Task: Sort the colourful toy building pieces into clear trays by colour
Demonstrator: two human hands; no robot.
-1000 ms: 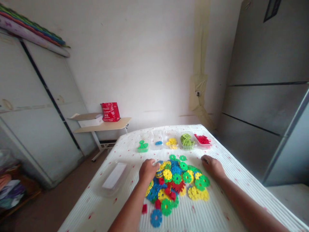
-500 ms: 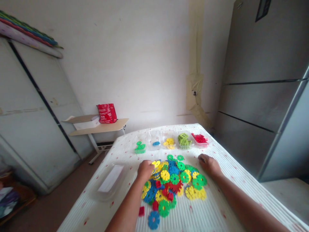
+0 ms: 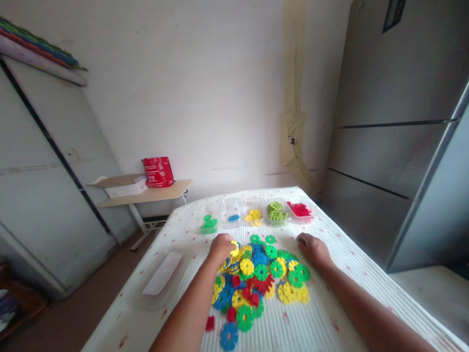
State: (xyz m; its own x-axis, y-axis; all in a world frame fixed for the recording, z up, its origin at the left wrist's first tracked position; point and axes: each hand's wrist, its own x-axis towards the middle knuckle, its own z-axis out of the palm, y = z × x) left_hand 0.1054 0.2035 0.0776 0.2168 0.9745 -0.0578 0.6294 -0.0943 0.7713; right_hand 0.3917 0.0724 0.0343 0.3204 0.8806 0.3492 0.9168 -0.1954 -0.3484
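Observation:
My left hand (image 3: 220, 249) is closed, pinching a yellow snowflake disc (image 3: 234, 248) above the left side of a mixed pile. Blue discs (image 3: 259, 258), green discs (image 3: 261, 272) and other yellow discs (image 3: 246, 266) overlap in that pile, with small red square pieces (image 3: 254, 299) among them. One blue disc (image 3: 229, 336) lies at its near edge. To the right of the pile, my right hand (image 3: 313, 248) rests on the table with its fingers curled. Whatever is in those fingers, if anything, is hidden.
Clear boxes stand in a row behind the pile, holding green discs (image 3: 208, 224), blue discs (image 3: 233, 217), yellow discs (image 3: 253, 215), lime-green pieces (image 3: 276, 213) and red pieces (image 3: 300, 209). A clear plastic tray (image 3: 134, 299) with white paper (image 3: 163, 275) lies left. A fridge (image 3: 373, 156) stands right.
My left hand has lifted slightly off the pile's left side with a yellow disc in its fingers. My right hand stays in place. The whole view has shifted a little.

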